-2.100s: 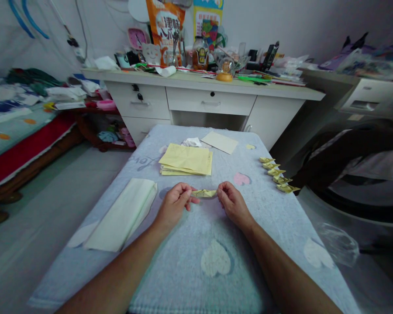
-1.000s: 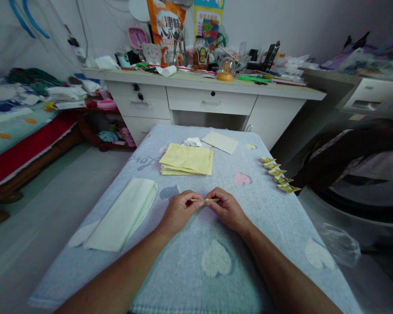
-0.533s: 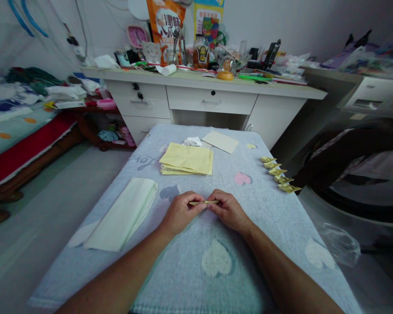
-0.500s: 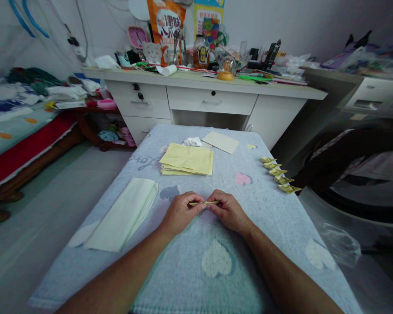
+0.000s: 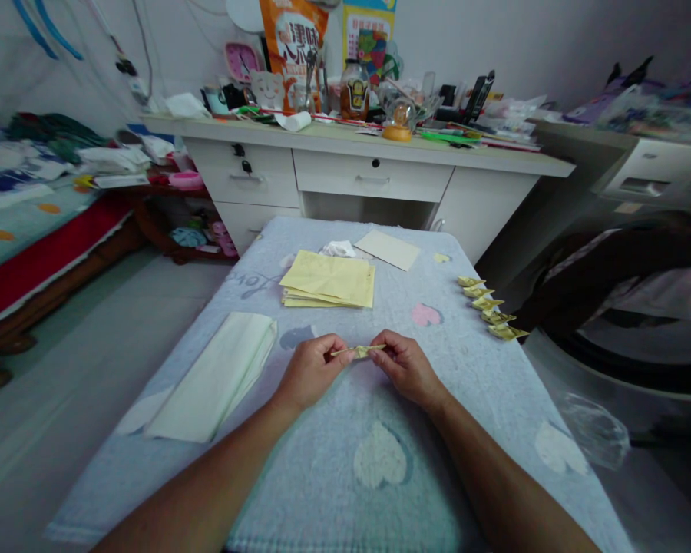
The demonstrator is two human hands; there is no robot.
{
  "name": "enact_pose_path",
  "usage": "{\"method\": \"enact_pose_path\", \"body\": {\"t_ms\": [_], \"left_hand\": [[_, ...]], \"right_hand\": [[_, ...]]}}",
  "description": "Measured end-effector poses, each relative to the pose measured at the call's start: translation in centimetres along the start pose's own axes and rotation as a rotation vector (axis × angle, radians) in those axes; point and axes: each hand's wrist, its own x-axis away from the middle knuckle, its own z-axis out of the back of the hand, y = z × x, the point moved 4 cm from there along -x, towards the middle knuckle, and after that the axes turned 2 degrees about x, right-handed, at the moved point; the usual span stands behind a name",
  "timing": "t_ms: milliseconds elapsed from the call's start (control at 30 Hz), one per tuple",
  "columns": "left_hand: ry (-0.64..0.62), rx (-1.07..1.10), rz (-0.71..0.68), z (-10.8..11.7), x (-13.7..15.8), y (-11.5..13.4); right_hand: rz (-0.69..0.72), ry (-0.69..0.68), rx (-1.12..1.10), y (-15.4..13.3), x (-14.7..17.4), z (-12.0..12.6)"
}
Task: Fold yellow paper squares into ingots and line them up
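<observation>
Between my two hands is a small folded yellow paper [image 5: 361, 352], long and narrow with pointed ends and a raised middle. My left hand [image 5: 315, 369] pinches its left end between thumb and fingers. At the other end, my right hand [image 5: 406, 367] pinches it the same way. Beyond the hands lies a stack of yellow paper sheets [image 5: 329, 278]. A row of several folded yellow paper boats [image 5: 489, 307] runs along the right edge of the cloth-covered table [image 5: 461, 430]. To the left rests a folded pale green paper bundle [image 5: 216, 376].
Behind the yellow stack are a crumpled white tissue [image 5: 338, 249] and a cream card [image 5: 388, 250]. A cluttered white desk [image 5: 374, 146] stands at the far end. A washing machine [image 5: 650, 253] is at the right, a bed [image 5: 46, 207] at the left.
My fingers have moved slightly apart along the folded yellow paper, so more of its middle shows. Both hands still grip its ends; the other things on the table stay put.
</observation>
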Motion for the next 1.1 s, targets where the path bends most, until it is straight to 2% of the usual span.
{"method": "enact_pose_path", "body": {"t_ms": [133,267,367,567,667,833,967,1100], "left_hand": [[-0.050,0.086,0.024,0.0,-0.1,-0.3],[-0.003,0.076,-0.041,0.1,0.1,-0.2],[-0.041,0.105,-0.059,-0.2,0.2,-0.1],[-0.029,0.024,-0.116,0.0,0.1,0.6],[-0.031,0.007,-0.144,-0.1,0.2,0.9],[-0.039,0.048,-0.087,-0.4,0.4,0.5],[-0.010,-0.014,-0.086,-0.2,0.2,0.5],[0.053,-0.153,-0.205,0.2,0.4,1.4]], "right_hand": [[0.030,0.014,0.004,-0.1,0.0,0.0],[0.017,-0.001,-0.056,0.0,0.0,-0.2],[0.015,-0.012,-0.093,-0.1,0.0,-0.5],[-0.015,-0.026,-0.200,-0.3,0.1,-1.1],[-0.001,-0.065,-0.176,-0.3,0.0,-1.3],[0.024,-0.046,-0.095,-0.1,0.0,-0.9],[0.010,-0.003,-0.084,0.1,-0.1,-0.5],[-0.052,-0.032,-0.205,0.5,-0.2,-0.5]]}}
